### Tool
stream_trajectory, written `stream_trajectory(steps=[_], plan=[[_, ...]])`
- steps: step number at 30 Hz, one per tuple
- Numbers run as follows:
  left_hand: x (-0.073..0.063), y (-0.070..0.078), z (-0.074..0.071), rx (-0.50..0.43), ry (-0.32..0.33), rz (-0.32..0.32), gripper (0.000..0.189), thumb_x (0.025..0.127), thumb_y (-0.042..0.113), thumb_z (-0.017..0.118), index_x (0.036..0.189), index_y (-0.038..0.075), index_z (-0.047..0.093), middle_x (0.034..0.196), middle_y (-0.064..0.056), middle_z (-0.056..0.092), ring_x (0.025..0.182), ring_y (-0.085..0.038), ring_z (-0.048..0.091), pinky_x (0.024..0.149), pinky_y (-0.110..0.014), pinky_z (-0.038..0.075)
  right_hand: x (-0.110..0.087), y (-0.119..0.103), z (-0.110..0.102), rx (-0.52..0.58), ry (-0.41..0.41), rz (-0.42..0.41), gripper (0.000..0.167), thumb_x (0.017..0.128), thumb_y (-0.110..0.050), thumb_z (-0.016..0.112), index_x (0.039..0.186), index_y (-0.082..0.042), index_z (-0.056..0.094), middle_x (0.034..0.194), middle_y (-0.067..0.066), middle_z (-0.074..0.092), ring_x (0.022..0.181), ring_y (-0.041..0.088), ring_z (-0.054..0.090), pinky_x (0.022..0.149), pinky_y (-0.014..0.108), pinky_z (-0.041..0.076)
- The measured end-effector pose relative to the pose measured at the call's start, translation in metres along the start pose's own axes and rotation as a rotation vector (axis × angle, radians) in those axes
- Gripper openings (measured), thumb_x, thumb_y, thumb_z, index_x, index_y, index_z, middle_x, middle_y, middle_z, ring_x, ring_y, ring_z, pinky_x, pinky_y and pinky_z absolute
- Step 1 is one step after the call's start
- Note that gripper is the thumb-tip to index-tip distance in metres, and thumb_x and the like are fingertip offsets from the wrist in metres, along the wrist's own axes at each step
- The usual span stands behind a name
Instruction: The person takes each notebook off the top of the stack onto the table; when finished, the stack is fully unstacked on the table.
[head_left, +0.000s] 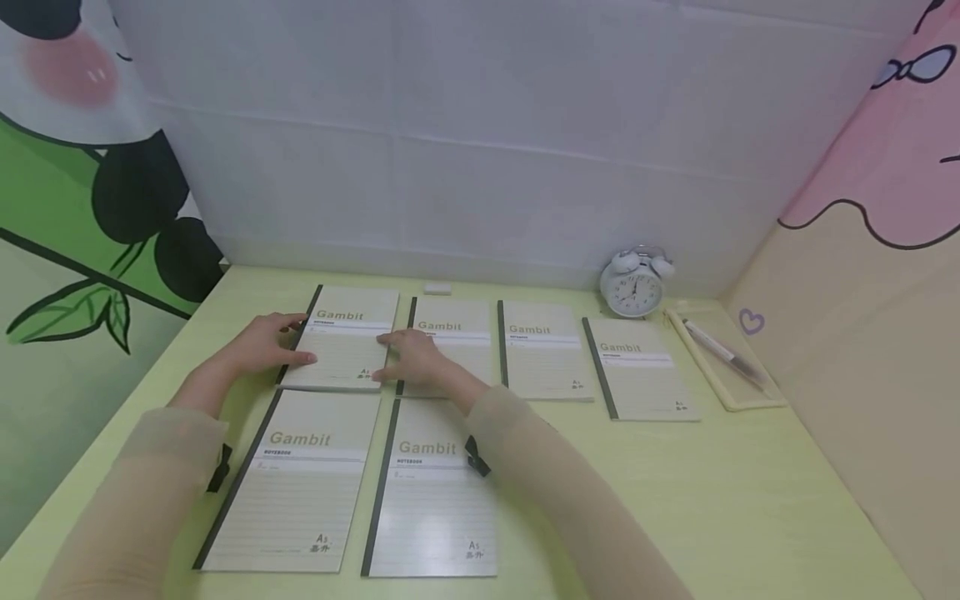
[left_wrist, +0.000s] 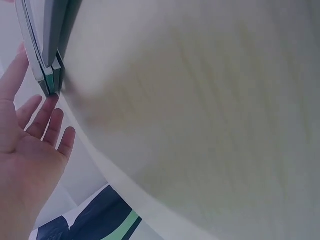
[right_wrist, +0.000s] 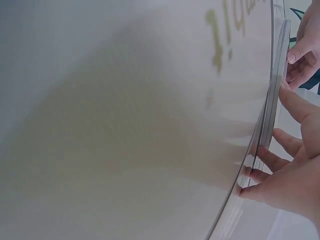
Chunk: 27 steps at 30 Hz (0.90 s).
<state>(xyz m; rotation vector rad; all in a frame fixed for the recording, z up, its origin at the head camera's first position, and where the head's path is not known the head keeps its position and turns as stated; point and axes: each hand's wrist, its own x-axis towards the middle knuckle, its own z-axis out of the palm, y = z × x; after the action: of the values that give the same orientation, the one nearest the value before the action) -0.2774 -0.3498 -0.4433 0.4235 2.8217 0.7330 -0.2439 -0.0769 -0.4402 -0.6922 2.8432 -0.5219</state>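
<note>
At the back left lies a pale Gambit notebook (head_left: 341, 337) with a dark spine. My left hand (head_left: 262, 343) touches its spine side, thumb near the front and fingers farther back. My right hand (head_left: 418, 360) touches the opposite edge, partly covering the neighbouring notebook (head_left: 459, 321). Seen from the left wrist, the left hand (left_wrist: 32, 135) has its fingers extended against the end of stacked layers (left_wrist: 47, 75), so more than one notebook seems to lie there. In the right wrist view, the right hand's (right_wrist: 295, 165) fairly straight fingertips meet the layered edge (right_wrist: 272, 100).
Two more notebooks in the back row (head_left: 543, 350) (head_left: 641, 371) lie to the right. In front lie a left notebook (head_left: 288, 483) and a right notebook (head_left: 431, 508), under my forearms. A white alarm clock (head_left: 633, 283), a pen pouch (head_left: 727, 358) and a small white block (head_left: 437, 288) stand farther back.
</note>
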Motion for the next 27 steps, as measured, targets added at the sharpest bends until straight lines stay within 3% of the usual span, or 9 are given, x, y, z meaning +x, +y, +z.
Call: stream_trajectory(steps=[9, 15, 22, 27], plan=[[-0.005, 0.007, -0.003, 0.010, 0.028, 0.013, 0.097, 0.076, 0.045, 0.076, 0.145, -0.003, 0.028, 0.139, -0.031, 0.038, 0.130, -0.048, 0.030, 0.103, -0.062, 0.027, -0.001, -0.001, -0.001, 0.009, -0.006, 0.008, 0.072, 0.083, -0.043, 0.069, 0.144, -0.017, 0.040, 0.146, 0.006, 0.042, 0.136, 0.022, 0.036, 0.113, 0.034, 0.023], [-0.005, 0.010, -0.006, -0.004, 0.054, 0.037, 0.090, 0.078, 0.038, 0.077, 0.143, -0.003, 0.032, 0.137, -0.031, 0.040, 0.124, -0.047, 0.037, 0.099, -0.060, 0.033, 0.001, 0.001, -0.001, 0.066, -0.006, 0.019, 0.074, 0.081, -0.038, 0.072, 0.143, -0.014, 0.040, 0.145, 0.007, 0.043, 0.135, 0.022, 0.037, 0.113, 0.033, 0.024], [-0.004, 0.018, -0.009, -0.071, 0.086, 0.046, 0.084, 0.080, 0.031, 0.076, 0.144, -0.001, 0.032, 0.133, -0.026, 0.041, 0.110, -0.039, 0.047, 0.080, -0.046, 0.045, 0.000, 0.001, -0.005, 0.177, 0.005, 0.093, 0.078, 0.076, -0.033, 0.078, 0.143, -0.015, 0.041, 0.146, 0.007, 0.042, 0.135, 0.022, 0.037, 0.111, 0.033, 0.027], [-0.004, 0.026, -0.013, -0.104, 0.119, 0.040, 0.077, 0.082, 0.026, 0.074, 0.144, 0.001, 0.034, 0.132, -0.025, 0.040, 0.101, -0.035, 0.051, 0.069, -0.033, 0.045, -0.004, 0.000, -0.013, 0.207, 0.009, 0.109, 0.078, 0.075, -0.027, 0.079, 0.142, -0.014, 0.043, 0.144, 0.006, 0.045, 0.134, 0.022, 0.038, 0.111, 0.033, 0.028]])
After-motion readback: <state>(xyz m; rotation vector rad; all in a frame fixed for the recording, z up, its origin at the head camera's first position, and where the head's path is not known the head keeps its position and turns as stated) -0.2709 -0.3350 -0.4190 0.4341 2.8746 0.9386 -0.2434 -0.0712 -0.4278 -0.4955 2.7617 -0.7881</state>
